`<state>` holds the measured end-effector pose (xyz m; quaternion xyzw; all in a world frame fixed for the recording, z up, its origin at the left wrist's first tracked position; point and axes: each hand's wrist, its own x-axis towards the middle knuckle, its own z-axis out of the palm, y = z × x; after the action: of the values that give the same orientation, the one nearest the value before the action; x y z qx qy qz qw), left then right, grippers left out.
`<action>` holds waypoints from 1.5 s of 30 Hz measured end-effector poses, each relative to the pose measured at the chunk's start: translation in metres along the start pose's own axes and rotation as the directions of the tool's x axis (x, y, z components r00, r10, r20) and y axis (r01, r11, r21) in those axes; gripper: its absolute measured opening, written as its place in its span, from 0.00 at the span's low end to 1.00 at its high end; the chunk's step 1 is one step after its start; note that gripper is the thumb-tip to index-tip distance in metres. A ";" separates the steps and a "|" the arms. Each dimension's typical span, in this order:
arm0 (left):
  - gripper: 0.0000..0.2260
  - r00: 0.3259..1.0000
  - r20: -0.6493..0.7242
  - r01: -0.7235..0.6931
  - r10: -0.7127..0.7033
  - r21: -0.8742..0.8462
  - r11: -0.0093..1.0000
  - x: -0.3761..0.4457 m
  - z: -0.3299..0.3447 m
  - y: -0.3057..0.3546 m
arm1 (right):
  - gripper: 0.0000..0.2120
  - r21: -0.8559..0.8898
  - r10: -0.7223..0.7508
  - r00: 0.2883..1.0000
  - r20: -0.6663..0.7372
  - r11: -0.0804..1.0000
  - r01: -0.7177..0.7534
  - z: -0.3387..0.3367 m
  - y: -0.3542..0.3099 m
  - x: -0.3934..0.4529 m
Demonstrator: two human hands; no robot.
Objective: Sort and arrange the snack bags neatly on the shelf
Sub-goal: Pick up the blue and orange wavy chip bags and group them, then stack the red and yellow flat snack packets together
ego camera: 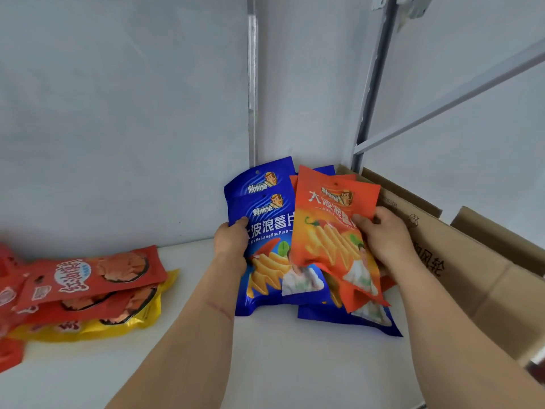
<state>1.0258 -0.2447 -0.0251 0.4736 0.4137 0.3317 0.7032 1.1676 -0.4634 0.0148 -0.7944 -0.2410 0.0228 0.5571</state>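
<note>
Left hand point(231, 245): thumb over the edge of the blue bags point(265, 231), gripping them, frame centre.
Right hand point(383, 234): grips the orange bag point(330, 231), centre right.
Red and yellow bags point(88, 290): piled lower left on the white shelf point(280, 364).
Cardboard box point(472, 261): right edge.

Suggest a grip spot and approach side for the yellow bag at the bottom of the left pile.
Probably pinch the yellow bag at its right end, coming from the right over the white shelf. That end sticks out past the red bags stacked on it; the rest is pinned underneath, so slide it out sideways.
</note>
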 end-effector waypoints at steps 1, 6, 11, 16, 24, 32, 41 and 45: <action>0.13 1.000 0.000 -0.007 0.007 0.008 1.000 -0.002 -0.002 0.000 | 0.02 0.017 -0.001 1.000 -0.008 1.000 0.001 -0.001 -0.002 0.000; 0.13 0.998 -0.020 -0.056 0.057 0.049 0.997 -0.016 -0.011 -0.001 | 0.11 0.042 -0.003 0.999 -0.042 0.999 0.005 -0.003 -0.008 -0.009; 0.15 0.995 -0.038 -0.087 0.091 0.096 0.992 -0.031 -0.016 0.000 | 0.18 -0.030 -0.004 0.999 -0.041 1.000 0.003 -0.007 -0.006 -0.021; 0.17 0.976 -0.086 -0.176 0.202 0.248 0.953 -0.044 -0.024 0.001 | 0.26 -0.088 -0.035 0.998 -0.056 0.996 0.030 -0.014 -0.009 -0.032; 0.21 0.916 -0.140 -0.264 0.377 0.498 0.826 -0.076 -0.039 -0.001 | 0.31 -0.244 -0.205 0.972 -0.112 0.954 0.173 -0.015 -0.011 -0.051; 0.18 0.706 -0.021 -0.277 0.708 0.912 0.303 -0.128 -0.065 -0.001 | 0.19 -0.524 -0.611 0.787 -0.086 0.699 0.485 0.019 -0.031 -0.105; 0.06 0.494 0.237 -0.266 0.837 0.957 -0.114 -0.155 -0.136 -0.007 | 0.09 -0.442 -0.722 0.563 0.403 0.386 0.810 0.091 -0.063 -0.160; 0.08 0.457 0.314 -0.198 0.832 0.948 -0.249 -0.162 -0.187 -0.007 | 0.13 -0.424 -0.640 0.540 0.547 0.344 0.838 0.128 -0.082 -0.179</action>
<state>0.7881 -0.3130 -0.0273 0.8261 0.4016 0.3595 -0.1644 0.9414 -0.4036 -0.0021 -0.7193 -0.6459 -0.2053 0.1522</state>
